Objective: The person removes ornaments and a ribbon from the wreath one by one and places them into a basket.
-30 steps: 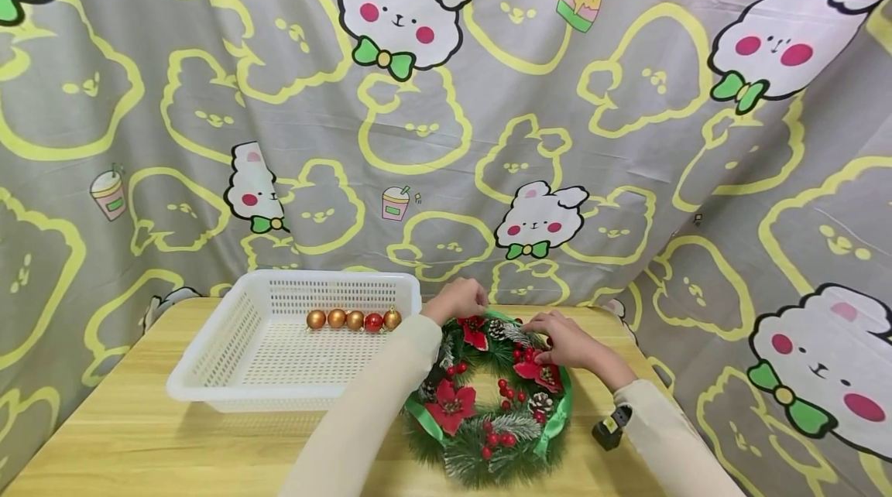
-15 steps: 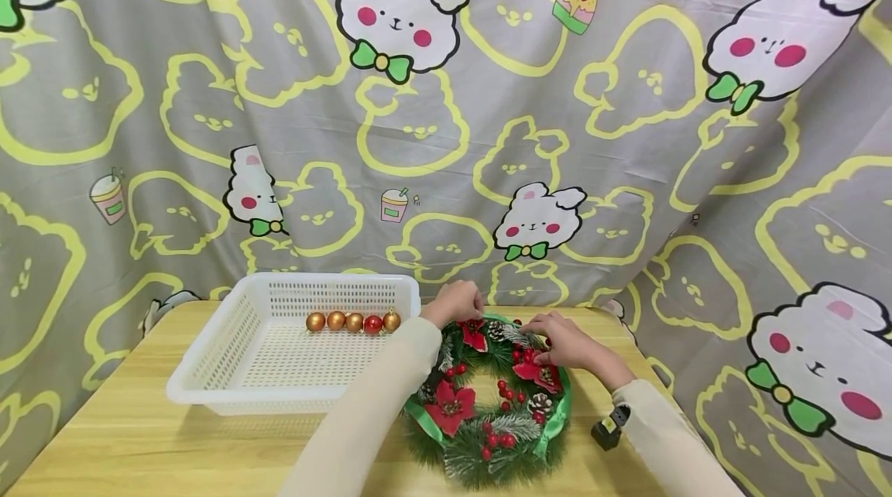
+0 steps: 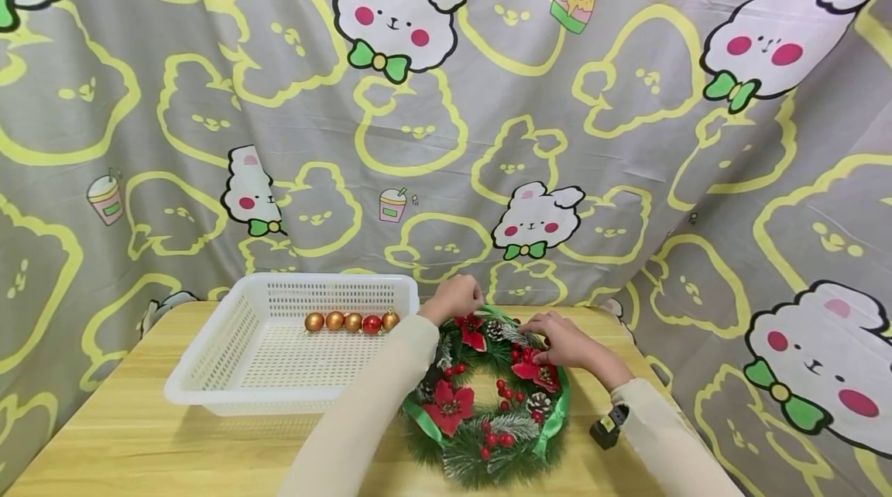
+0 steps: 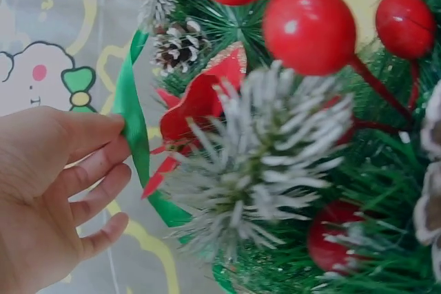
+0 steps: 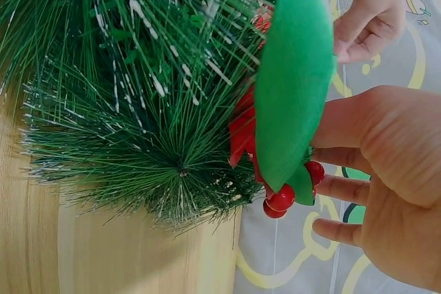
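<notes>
A Christmas wreath (image 3: 488,462) of green needles lies on the table, dressed with red poinsettias (image 3: 449,406), red berries and pinecones (image 3: 539,402). A green ribbon (image 4: 131,108) winds round it. At the far side, my left hand (image 3: 454,299) pinches that ribbon between thumb and forefinger, pulling a stretch of it off the needles; its other fingers are loosely bent. My right hand (image 3: 566,340) grips the far right part of the wreath, thumb by a poinsettia. In the right wrist view, a ribbon loop (image 5: 293,80) hides its thumb tip.
To the left, a white perforated plastic basket (image 3: 209,396) holds several gold baubles (image 3: 334,320) and a red one (image 3: 372,324) in a row. A small black device (image 3: 605,432) sits at the right cuff. A patterned curtain (image 3: 418,249) hangs behind the wooden table (image 3: 118,443).
My left hand has risen slightly, lifting the ribbon a little higher at the wreath's far side. My right hand stays in place.
</notes>
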Demonstrator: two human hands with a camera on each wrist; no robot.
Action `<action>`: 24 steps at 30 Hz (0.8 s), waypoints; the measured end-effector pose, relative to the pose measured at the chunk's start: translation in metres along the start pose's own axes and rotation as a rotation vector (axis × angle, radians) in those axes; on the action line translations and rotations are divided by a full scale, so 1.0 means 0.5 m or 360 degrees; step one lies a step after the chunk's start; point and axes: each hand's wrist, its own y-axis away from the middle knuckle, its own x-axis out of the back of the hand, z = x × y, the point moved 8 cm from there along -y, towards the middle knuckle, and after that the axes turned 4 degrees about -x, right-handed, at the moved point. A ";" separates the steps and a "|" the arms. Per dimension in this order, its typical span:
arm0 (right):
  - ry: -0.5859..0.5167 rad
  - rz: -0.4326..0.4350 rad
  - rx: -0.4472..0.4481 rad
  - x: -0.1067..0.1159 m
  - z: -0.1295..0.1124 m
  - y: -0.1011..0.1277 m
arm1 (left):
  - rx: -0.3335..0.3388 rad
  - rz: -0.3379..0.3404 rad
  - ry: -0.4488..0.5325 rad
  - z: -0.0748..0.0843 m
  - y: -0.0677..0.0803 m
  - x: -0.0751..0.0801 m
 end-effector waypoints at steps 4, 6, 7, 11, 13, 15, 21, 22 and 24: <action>0.0006 0.0000 0.0006 0.000 0.000 -0.001 | -0.0009 0.0046 0.0091 0.001 -0.001 0.014; 0.0015 0.0004 0.0007 0.000 0.000 -0.001 | -0.0014 0.0049 0.0133 0.003 0.000 0.020; 0.0006 0.0003 0.0000 -0.001 0.000 -0.001 | -0.0010 0.0052 0.0156 0.004 0.001 0.024; 0.0007 0.0005 -0.0003 -0.001 0.001 -0.001 | -0.0002 0.0075 0.0191 0.009 0.005 0.039; -0.0002 0.0002 -0.0009 -0.001 0.002 -0.002 | 0.0007 0.0101 0.0198 0.011 0.007 0.046; -0.0006 -0.0003 -0.0011 -0.001 0.003 -0.002 | 0.0020 0.0119 0.0212 0.012 0.007 0.051; -0.0031 -0.0034 -0.0055 -0.002 0.006 -0.004 | 0.0033 0.0179 0.0254 0.015 0.007 0.067; -0.0028 -0.0039 -0.0058 -0.002 0.006 -0.004 | 0.0033 0.0185 0.0265 0.015 0.007 0.070; -0.0021 -0.0044 -0.0060 -0.003 0.007 -0.005 | 0.0035 0.0192 0.0305 0.015 0.007 0.075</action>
